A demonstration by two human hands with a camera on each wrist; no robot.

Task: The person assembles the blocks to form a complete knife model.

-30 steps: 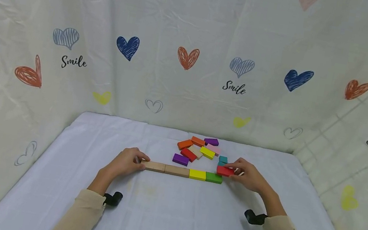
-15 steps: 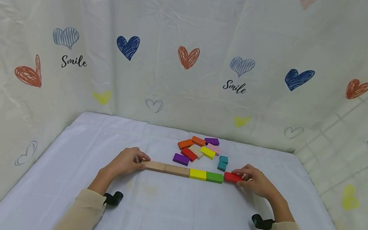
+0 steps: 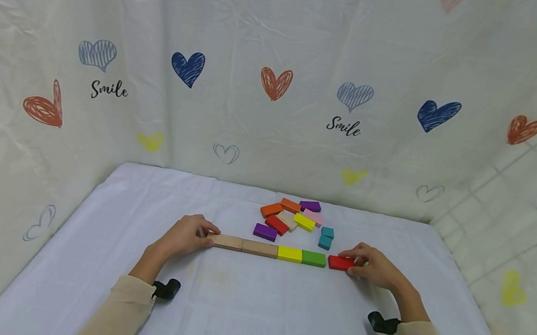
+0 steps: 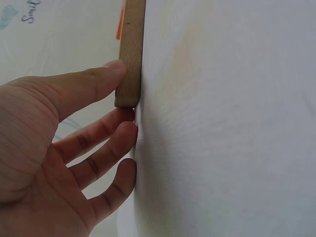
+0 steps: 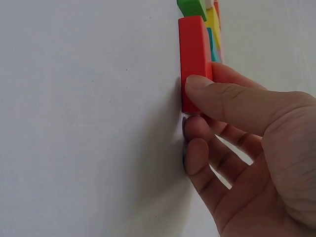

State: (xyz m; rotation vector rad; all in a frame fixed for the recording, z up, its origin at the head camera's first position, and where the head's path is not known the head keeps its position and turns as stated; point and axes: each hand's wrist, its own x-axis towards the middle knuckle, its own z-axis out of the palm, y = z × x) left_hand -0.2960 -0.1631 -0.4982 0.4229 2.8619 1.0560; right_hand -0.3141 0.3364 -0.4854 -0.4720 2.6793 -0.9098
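A row of blocks runs left to right on the white cloth: two plain wooden blocks [image 3: 259, 248], a yellow block [image 3: 289, 254] and a green block [image 3: 314, 259]. My left hand [image 3: 188, 235] pinches the outer end of the leftmost wooden block [image 4: 131, 49], thumb on its near side. At the other end, my right hand [image 3: 374, 266] holds a red block [image 3: 340, 263] between thumb and index finger. That red block lies in line with the row, with a narrow gap between it and the green one. The right wrist view shows the thumb across the red block's [image 5: 193, 49] near face.
Behind the row lies a loose cluster of blocks, among them a purple block [image 3: 265, 232], a second red block [image 3: 277, 225], a yellow block [image 3: 304, 222] and an orange block [image 3: 272, 210]. Two teal blocks [image 3: 325, 242] sit just behind the green one. A heart-printed curtain [image 3: 274, 132] hangs behind the table.
My right hand has carried the red block rightward and nearer, from behind the green block's end down to the row's right end. The left hand has stayed in place.
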